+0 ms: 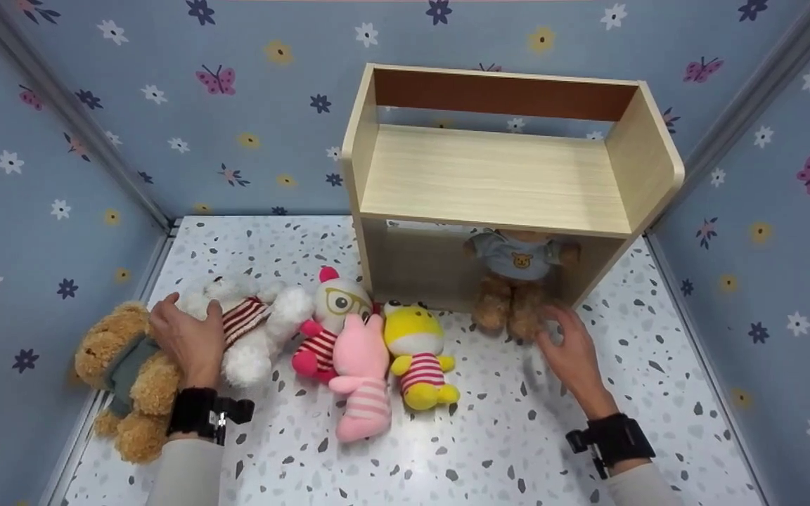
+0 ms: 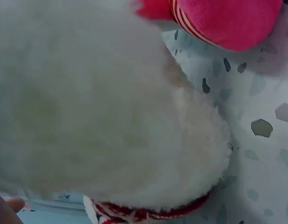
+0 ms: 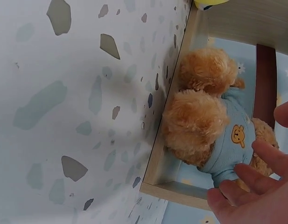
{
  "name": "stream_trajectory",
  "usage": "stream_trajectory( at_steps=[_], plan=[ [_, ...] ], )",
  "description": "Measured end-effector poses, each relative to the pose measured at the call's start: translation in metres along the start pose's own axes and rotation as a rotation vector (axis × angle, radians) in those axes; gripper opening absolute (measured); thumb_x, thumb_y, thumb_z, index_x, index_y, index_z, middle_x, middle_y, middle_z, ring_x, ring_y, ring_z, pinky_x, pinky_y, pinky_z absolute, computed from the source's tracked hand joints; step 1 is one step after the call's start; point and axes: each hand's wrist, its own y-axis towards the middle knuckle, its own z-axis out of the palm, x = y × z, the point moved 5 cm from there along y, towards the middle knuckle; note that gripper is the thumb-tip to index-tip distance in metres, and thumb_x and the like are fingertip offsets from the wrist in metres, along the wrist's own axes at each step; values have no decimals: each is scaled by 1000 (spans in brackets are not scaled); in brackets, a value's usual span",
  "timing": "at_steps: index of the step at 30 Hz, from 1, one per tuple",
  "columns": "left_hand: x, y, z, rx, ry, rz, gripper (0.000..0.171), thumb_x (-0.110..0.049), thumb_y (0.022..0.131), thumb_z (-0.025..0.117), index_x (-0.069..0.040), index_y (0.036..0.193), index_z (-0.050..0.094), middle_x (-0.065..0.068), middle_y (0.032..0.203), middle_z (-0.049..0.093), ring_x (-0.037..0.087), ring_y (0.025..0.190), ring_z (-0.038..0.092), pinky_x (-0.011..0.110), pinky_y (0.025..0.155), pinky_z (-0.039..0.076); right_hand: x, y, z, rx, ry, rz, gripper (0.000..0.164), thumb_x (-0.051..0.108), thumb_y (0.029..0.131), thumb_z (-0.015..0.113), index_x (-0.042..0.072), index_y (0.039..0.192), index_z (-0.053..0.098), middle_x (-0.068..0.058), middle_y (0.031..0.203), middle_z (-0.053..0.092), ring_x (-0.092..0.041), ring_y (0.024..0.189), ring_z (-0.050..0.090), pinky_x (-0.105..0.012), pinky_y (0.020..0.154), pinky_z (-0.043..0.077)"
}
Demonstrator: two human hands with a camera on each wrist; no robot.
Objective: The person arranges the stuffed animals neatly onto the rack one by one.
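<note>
My left hand (image 1: 190, 337) is at the white plush toy (image 1: 243, 365) with a red-striped top, thumb spread from the fingers. White fur fills most of the left wrist view, where only a bit of the hand (image 2: 6, 210) shows. Left of that hand lies a tan teddy bear (image 1: 155, 386) in a grey-green top. Another brown teddy bear (image 1: 517, 267) in a light blue shirt sits in the shelf's lower compartment, its head hidden by the board in the head view. My right hand (image 1: 574, 351) is beside its feet, fingers spread in the right wrist view (image 3: 256, 186), holding nothing.
A wooden two-level shelf (image 1: 489, 176) stands at the back right; its upper board holds nothing. Between the hands lie a panda toy (image 1: 342, 302) with yellow glasses, a pink plush (image 1: 363, 358) and a yellow plush (image 1: 415, 337). Flowered walls (image 1: 250, 105) enclose the speckled table (image 1: 475, 450).
</note>
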Motion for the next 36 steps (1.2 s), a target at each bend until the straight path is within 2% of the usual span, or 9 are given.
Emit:
stream_trajectory(
  at_steps=[4, 10, 12, 14, 18, 24, 27, 32, 36],
  plan=[
    [9, 5, -1, 14, 37, -42, 73, -29, 100, 64, 2, 156, 29, 29, 160, 20, 45, 148, 25, 61, 116, 29, -1, -1, 0, -17, 11, -8, 44, 3, 94, 67, -4, 136, 60, -23, 139, 57, -37, 127, 54, -55, 102, 48],
    [26, 9, 0, 10, -12, -136, 88, -34, 99, 66, 0, 163, 16, 27, 168, -13, 38, 156, -12, 52, 127, 9, -3, -2, 2, -7, 8, 11, 43, 5, 95, 64, -3, 137, 60, -22, 140, 56, -35, 128, 54, -51, 103, 46],
    [33, 8, 0, 18, -49, -176, 93, -34, 99, 66, -2, 164, 8, 25, 168, -15, 37, 157, -13, 50, 127, 6, -4, -2, 2, -6, 8, 11, 43, 4, 95, 64, -3, 137, 60, -22, 139, 57, -35, 128, 54, -51, 103, 46],
    [39, 8, 1, 26, -82, -209, 97, -35, 100, 65, -2, 165, 1, 25, 169, -11, 36, 157, -7, 48, 128, 7, -5, -2, 1, -6, 7, 8, 43, 4, 96, 64, -3, 138, 60, -22, 140, 56, -35, 128, 54, -52, 103, 47],
    [45, 11, 3, 72, -84, -255, 100, -45, 100, 61, 0, 164, -1, 26, 170, 0, 41, 157, 3, 50, 127, 10, -5, -3, 0, -7, 3, 6, 44, 6, 96, 63, -3, 139, 59, -24, 144, 53, -36, 131, 52, -55, 104, 46],
    [52, 17, 12, 212, 71, -316, 106, -65, 96, 53, 1, 164, 6, 30, 167, 17, 51, 151, 10, 62, 122, 16, -6, -5, 0, -6, 0, 19, 44, 11, 98, 65, -2, 139, 59, -24, 149, 50, -38, 138, 47, -55, 109, 42],
    [52, 19, 17, 281, 180, -289, 108, -69, 95, 53, 5, 163, 11, 35, 163, 21, 54, 146, 14, 65, 118, 17, -7, -6, -1, -4, 6, 18, 43, 11, 98, 65, -2, 139, 60, -23, 149, 50, -38, 139, 46, -55, 111, 39],
    [49, 19, 25, 399, 360, -241, 118, -75, 89, 57, 10, 160, 17, 42, 159, 16, 58, 145, 10, 71, 114, 13, -10, -7, 0, 6, 22, 34, 42, 9, 97, 64, -2, 138, 60, -22, 149, 50, -37, 137, 47, -54, 109, 41],
    [47, 17, 30, 459, 445, -234, 127, -81, 85, 57, 14, 158, 14, 47, 155, 11, 60, 144, 6, 75, 112, 12, -10, -8, 0, 13, 29, 42, 44, 8, 97, 64, -3, 139, 59, -23, 149, 50, -37, 132, 51, -53, 105, 44]
  ],
)
